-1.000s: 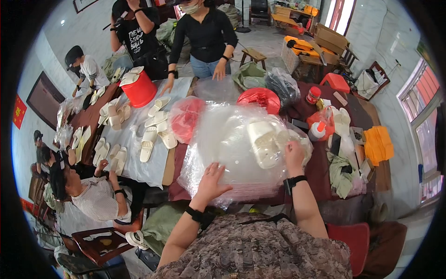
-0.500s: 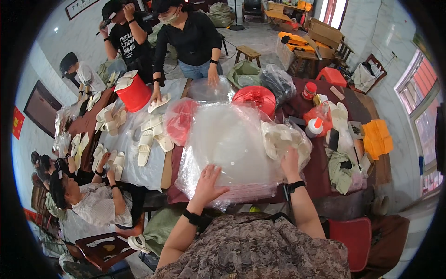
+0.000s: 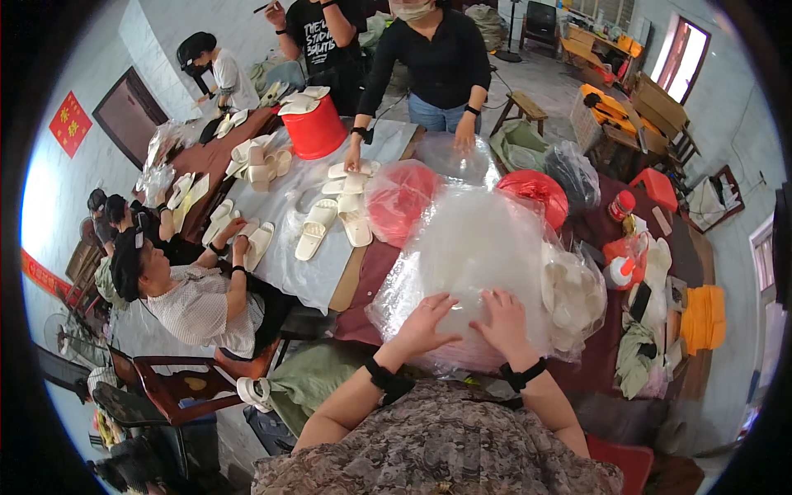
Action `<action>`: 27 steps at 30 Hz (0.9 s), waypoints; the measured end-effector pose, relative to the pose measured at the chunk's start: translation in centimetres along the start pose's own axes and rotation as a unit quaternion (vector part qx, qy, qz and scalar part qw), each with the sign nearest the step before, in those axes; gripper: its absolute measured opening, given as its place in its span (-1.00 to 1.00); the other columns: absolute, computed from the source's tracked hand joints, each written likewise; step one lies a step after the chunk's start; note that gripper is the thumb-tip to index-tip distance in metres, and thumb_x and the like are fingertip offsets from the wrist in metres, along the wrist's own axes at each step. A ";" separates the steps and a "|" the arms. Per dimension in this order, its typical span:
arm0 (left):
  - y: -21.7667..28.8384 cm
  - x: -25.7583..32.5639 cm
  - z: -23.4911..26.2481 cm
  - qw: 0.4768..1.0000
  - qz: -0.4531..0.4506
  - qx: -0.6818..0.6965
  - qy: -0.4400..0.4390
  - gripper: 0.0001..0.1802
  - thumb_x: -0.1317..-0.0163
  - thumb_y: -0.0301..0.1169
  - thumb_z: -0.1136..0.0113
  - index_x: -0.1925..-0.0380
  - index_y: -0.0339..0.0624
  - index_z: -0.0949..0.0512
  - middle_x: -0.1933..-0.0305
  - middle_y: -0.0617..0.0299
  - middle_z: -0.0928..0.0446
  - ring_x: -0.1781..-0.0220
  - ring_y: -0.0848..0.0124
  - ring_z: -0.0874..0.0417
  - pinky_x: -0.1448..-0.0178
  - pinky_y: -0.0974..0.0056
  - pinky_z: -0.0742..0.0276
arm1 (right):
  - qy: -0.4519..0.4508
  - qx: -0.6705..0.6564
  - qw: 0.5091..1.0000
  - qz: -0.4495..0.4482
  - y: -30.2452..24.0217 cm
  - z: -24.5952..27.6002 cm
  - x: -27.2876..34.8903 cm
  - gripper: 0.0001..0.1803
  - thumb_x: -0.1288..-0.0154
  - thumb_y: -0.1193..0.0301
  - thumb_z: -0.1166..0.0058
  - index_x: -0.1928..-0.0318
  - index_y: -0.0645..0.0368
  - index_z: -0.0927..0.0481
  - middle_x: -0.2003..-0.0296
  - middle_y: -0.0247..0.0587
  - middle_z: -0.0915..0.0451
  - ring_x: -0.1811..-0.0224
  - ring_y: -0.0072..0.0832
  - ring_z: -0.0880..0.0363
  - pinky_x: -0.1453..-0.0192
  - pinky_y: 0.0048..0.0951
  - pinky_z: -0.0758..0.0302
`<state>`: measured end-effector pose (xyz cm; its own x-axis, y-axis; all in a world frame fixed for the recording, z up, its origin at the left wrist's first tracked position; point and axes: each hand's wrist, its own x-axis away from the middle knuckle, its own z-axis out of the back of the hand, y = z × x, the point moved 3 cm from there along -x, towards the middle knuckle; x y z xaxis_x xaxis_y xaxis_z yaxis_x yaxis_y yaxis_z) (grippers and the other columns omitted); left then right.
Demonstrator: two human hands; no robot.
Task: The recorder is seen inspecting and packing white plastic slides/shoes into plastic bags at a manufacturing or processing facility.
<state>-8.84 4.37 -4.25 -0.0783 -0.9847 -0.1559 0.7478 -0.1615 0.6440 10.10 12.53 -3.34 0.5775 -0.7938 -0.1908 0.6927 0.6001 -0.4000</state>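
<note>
A stack of clear plastic bags (image 3: 478,247) lies on the table in front of me. My left hand (image 3: 422,327) rests on its near part with fingers spread. Beside it, my right hand (image 3: 502,323) also lies on the plastic, fingers apart, and neither hand grips anything. Right of the stack, pale slippers (image 3: 569,290) sit inside clear plastic. Red plastic bundles (image 3: 403,202) touch the stack's far left side, and another red roll (image 3: 535,196) is at its far right.
Several cream slippers (image 3: 317,228) lie on the left table, by a red bucket (image 3: 313,125). A person in black (image 3: 429,62) reaches toward them; another person (image 3: 194,301) sits at left. A white bottle (image 3: 619,272), a red-lidded jar (image 3: 620,206) and orange cloth (image 3: 703,318) are at right.
My right hand has left the bagged slippers and moved left onto the stack, near my left hand. My view has swung left. The person opposite has lowered a slipper among the others.
</note>
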 end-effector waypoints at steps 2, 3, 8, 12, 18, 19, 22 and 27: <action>-1.8 0.0 1.5 0.996 -0.006 0.083 0.042 -0.33 -0.13 -0.19 -0.40 -0.21 -0.24 -0.44 -0.30 -0.07 -0.39 -0.31 0.08 -0.44 -0.36 0.04 -0.38 | -0.006 0.004 1.000 0.002 0.1 0.1 -0.3 -0.31 0.04 0.12 -0.40 -0.13 0.09 -0.53 -0.08 -0.12 -0.45 -0.18 -0.12 -0.38 -0.21 -0.06 -0.34; -4.1 0.3 2.3 0.975 0.066 0.177 0.119 -0.46 -0.18 -0.30 -0.36 -0.13 -0.26 -0.49 -0.21 0.01 -0.48 -0.20 0.20 -0.53 -0.27 0.14 -0.46 | -0.012 0.003 1.000 0.003 0.3 -0.1 -0.5 -0.29 0.05 0.11 -0.40 -0.14 0.08 -0.52 -0.06 -0.13 -0.45 -0.17 -0.12 -0.39 -0.21 -0.07 -0.34; -20.0 1.6 3.1 0.829 0.309 0.347 0.312 -0.65 -0.28 -0.31 -0.30 0.04 -0.32 -0.57 0.25 0.26 -0.61 0.25 0.51 -0.57 0.18 0.40 -0.50 | -0.009 -0.005 1.000 0.003 0.5 -0.6 -0.8 -0.31 0.05 0.12 -0.41 -0.13 0.05 -0.53 -0.12 -0.15 -0.43 -0.18 -0.10 -0.38 -0.22 -0.05 -0.32; -30.7 2.7 2.7 0.738 0.463 0.420 0.255 -0.59 -0.26 -0.23 -0.31 0.03 -0.30 -0.55 0.33 0.24 -0.57 0.37 0.49 -0.51 0.25 0.38 -0.47 | -0.040 -0.016 0.999 -0.030 -0.4 -0.6 -1.1 -0.31 0.03 0.13 -0.40 -0.15 0.07 -0.53 -0.17 -0.11 -0.40 -0.21 -0.07 -0.37 -0.27 -0.02 -0.29; -35.8 -3.5 2.7 0.667 0.515 0.472 0.261 -0.30 -0.25 -0.21 -0.33 -0.25 -0.36 -0.27 0.29 0.17 -0.54 0.34 0.41 -0.54 0.24 0.35 -0.50 | -0.040 0.006 0.997 -0.070 -1.0 -0.4 -1.1 -0.28 0.03 0.17 -0.42 -0.18 0.09 -0.51 -0.21 -0.05 -0.37 -0.28 -0.05 -0.32 -0.31 -0.05 -0.27; -37.6 -4.3 1.4 0.666 0.516 0.478 0.250 -0.30 -0.25 -0.21 -0.33 -0.25 -0.36 -0.27 0.29 0.17 -0.54 0.34 0.41 -0.54 0.24 0.35 -0.50 | -0.043 0.015 0.996 -0.079 -1.1 -0.2 -0.9 -0.28 0.03 0.17 -0.42 -0.18 0.09 -0.51 -0.21 -0.05 -0.37 -0.28 -0.05 -0.32 -0.31 -0.05 -0.27; -44.4 -4.7 0.7 0.586 0.507 0.551 0.310 -0.04 -0.19 -0.29 -0.38 -0.43 -0.34 0.00 0.09 0.02 -0.53 0.18 0.28 -0.58 0.13 0.24 -0.53 | -0.074 0.007 0.992 -0.103 -1.9 -0.5 -2.2 -0.28 0.03 0.19 -0.43 -0.18 0.09 -0.51 -0.22 -0.07 -0.37 -0.30 -0.06 -0.32 -0.32 -0.06 -0.27; -49.2 -6.4 -0.6 0.598 0.509 0.548 0.288 -0.24 -0.20 -0.33 -0.36 -0.31 -0.33 -0.19 0.09 0.00 -0.54 0.19 0.25 -0.63 0.17 0.24 -0.61 | -0.083 0.008 0.989 -0.125 -2.5 -0.3 -3.0 -0.26 0.04 0.19 -0.43 -0.21 0.05 -0.49 -0.23 -0.08 -0.37 -0.34 -0.06 -0.30 -0.36 -0.05 -0.24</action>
<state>-44.70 18.63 -35.39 0.5259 -0.4741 0.7061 -0.6914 0.2452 0.6796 6.55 13.40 -2.05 0.4490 -0.8914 0.0623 0.8288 0.3894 -0.4018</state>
